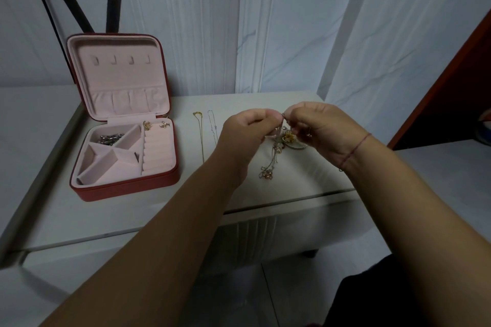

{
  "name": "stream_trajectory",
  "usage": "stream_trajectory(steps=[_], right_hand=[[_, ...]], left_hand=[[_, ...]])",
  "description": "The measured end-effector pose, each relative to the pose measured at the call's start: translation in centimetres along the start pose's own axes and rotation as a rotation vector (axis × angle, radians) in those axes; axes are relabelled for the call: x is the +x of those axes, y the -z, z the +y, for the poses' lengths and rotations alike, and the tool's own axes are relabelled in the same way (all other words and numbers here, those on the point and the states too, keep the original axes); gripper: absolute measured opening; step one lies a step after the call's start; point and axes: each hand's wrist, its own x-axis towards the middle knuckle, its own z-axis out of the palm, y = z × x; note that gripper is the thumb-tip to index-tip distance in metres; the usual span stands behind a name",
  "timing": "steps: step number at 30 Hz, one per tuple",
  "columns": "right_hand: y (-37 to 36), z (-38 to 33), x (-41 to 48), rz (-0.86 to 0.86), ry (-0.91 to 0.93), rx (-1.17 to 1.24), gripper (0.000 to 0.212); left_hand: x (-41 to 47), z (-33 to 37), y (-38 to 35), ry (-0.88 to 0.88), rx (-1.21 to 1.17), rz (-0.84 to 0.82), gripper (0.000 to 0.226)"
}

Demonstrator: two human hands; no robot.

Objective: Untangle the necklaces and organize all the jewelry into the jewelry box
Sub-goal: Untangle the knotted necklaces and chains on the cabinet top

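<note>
Fingers (267, 116) of the left hand (245, 131) and right hand (322, 130) were curled, pinching a tangled bunch of necklaces (275, 152) over the counter (132, 218). A gold chain (200, 138) and a silver chain (212, 125) lay straight between the hands and the open jewelry box (127, 188).
</note>
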Motion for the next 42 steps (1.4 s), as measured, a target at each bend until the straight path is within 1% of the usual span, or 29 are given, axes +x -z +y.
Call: stream_trajectory(steps=[1,3,5,8,11,15,19,25,28,32,37,40,42], right_hand=[[0.1,0.0,0.0,-0.008,0.013,-0.017,0.016],[0.2,0.1,-0.2,-0.032,0.056,-0.085,0.011],[0.3,0.1,-0.3,-0.054,0.105,-0.209,0.005],[0.3,0.0,-0.5,-0.073,0.150,-0.296,0.007],[0.2,-0.2,-0.5,-0.046,0.148,-0.238,0.008],[0.1,-0.1,-0.3,-0.052,0.114,-0.134,0.019],[0.2,-0.1,-0.3,-0.060,0.082,-0.133,0.018],[0.5,-0.1,-0.1,-0.067,0.032,-0.106,0.020],[0.6,-0.1,-0.1,-0.084,0.006,-0.091,0.019],[0.6,-0.1,-0.2,-0.109,-0.013,-0.072,0.018],[0.8,-0.1,-0.1,-0.089,0.002,-0.095,0.017],[0.9,-0.1,-0.2,-0.087,0.026,-0.156,0.018],[0.9,0.0,-0.2,-0.097,0.042,-0.182,0.016]], left_hand=[[0.0,0.1,0.0,-0.001,0.010,0.004,0.007],[0.0,0.1,-0.2,0.014,-0.001,0.016,0.012],[0.1,0.1,-0.4,0.058,-0.059,0.024,0.016],[0.1,0.0,-0.6,0.153,-0.183,-0.037,0.021],[0.0,-0.1,-0.8,0.200,-0.209,-0.111,0.026],[-0.1,0.1,-1.1,0.166,-0.176,-0.127,0.027],[0.0,0.0,-0.8,-0.009,0.098,-0.034,0.024],[0.1,-0.3,-0.3,-0.056,0.119,0.034,0.019],[0.2,-0.3,-0.1,-0.026,0.140,0.044,0.023],[0.2,-0.2,-0.3,0.036,0.100,0.026,0.027],[0.2,-0.3,-0.2,0.097,0.039,-0.010,0.022],[0.1,-0.1,-0.1,0.113,0.014,-0.032,0.011],[0.1,-0.1,-0.3,0.114,0.025,-0.046,0.015]])
